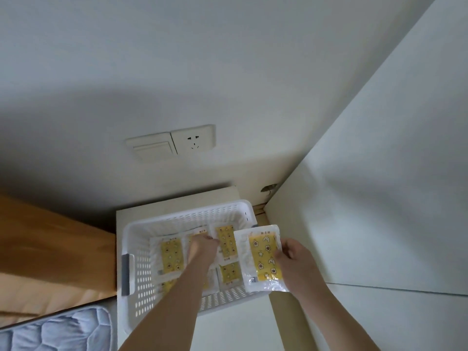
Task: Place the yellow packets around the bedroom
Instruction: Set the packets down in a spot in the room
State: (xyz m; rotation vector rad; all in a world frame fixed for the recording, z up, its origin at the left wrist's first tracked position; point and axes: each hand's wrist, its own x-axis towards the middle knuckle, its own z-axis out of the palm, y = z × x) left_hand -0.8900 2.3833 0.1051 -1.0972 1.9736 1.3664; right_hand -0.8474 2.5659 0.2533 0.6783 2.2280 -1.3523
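A white perforated basket [141,262] sits on a white bedside cabinet and holds several yellow packets [171,257]. My left hand [202,250] reaches down into the basket, fingers closed on a packet there that the hand mostly hides. My right hand [293,255] holds one yellow packet [263,259] by its right edge, just above the basket's right rim.
A wall socket and switch [172,144] sit on the wall above the cabinet. A wooden bed frame [55,249] and blue quilted mattress [58,330] lie to the left. A white wardrobe panel [379,198] stands to the right.
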